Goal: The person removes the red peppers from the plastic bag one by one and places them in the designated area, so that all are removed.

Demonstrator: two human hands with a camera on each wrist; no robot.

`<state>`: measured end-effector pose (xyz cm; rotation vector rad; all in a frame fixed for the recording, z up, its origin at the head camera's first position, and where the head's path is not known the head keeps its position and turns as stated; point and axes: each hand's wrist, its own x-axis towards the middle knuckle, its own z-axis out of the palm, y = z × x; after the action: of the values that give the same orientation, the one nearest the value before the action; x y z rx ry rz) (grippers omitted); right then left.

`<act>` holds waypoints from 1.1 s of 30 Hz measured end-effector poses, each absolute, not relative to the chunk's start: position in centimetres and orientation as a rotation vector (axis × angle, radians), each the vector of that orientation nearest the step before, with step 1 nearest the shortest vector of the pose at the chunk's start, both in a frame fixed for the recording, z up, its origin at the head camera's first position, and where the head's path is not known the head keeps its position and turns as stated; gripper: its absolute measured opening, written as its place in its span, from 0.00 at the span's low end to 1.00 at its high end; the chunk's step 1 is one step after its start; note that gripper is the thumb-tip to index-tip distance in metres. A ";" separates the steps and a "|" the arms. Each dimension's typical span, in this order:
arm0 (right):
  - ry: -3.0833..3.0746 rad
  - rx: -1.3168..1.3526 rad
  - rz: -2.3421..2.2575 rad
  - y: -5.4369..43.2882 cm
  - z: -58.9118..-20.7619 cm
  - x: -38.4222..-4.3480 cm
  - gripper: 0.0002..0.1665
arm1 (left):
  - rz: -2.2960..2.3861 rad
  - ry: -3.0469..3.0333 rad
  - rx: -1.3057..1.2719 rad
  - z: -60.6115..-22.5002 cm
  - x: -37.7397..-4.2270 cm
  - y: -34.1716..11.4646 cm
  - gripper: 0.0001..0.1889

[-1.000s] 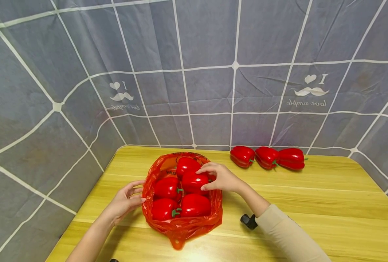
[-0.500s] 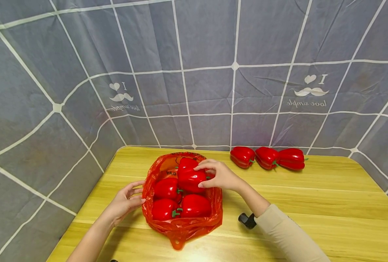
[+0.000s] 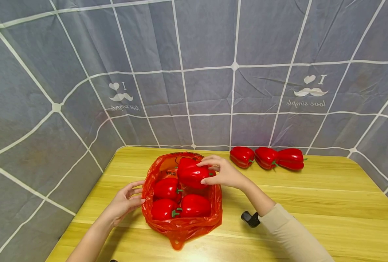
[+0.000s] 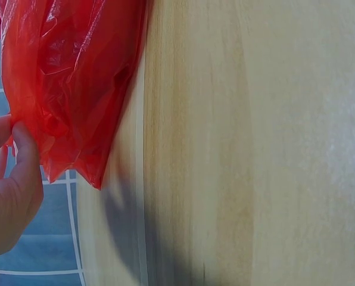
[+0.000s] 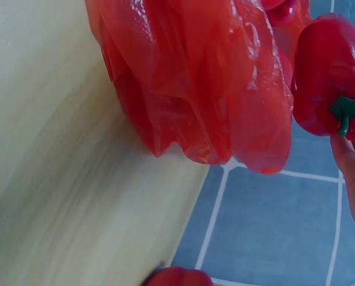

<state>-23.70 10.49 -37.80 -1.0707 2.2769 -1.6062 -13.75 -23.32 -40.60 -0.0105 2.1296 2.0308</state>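
Observation:
A red plastic bag (image 3: 180,227) stands with its mouth wide on the wooden table. My right hand (image 3: 224,174) grips a glossy red bell pepper (image 3: 192,177) between thumb and fingers, over the bag's right back part. In the right wrist view this bell pepper (image 5: 329,71) shows its green stem, level with the bag's upper edge. Inside lie more red bell peppers: one at left (image 3: 165,188), two at the front, and one behind, mostly hidden by the held one. At the left rim, my left hand (image 3: 125,202) pinches the bag (image 4: 70,77) with thumb and fingertips.
Three red bell peppers (image 3: 266,157) lie in a row at the table's back right, near the grey cloth wall (image 3: 210,94) with white lines. A black object (image 3: 250,219) shows beside the right sleeve (image 3: 292,231). The wooden table (image 3: 279,196) extends to the right.
The right hand has raised the bell pepper a little, first shifting left and then slightly back to the right. It now covers more of the pepper behind. The left hand and bag stay put.

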 end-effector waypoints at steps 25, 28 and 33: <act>2.552 -1.125 -1.615 15.0 -37.1 -22.3 0.27 | 2.034 2.135 -0.008 -40.6 -13.7 -23.2 0.33; 2.575 -1.104 -1.612 15.6 -37.1 -22.0 0.27 | 2.034 2.136 -0.004 -40.6 -13.6 -23.2 0.33; 2.623 -1.083 -1.584 16.8 -37.3 -21.8 0.28 | 2.036 2.140 -0.008 -40.6 -13.6 -23.2 0.33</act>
<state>-21.76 16.77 -37.27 -1.0833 2.6235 -1.5842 -13.61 -23.22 -40.63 -0.0076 2.1396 2.0361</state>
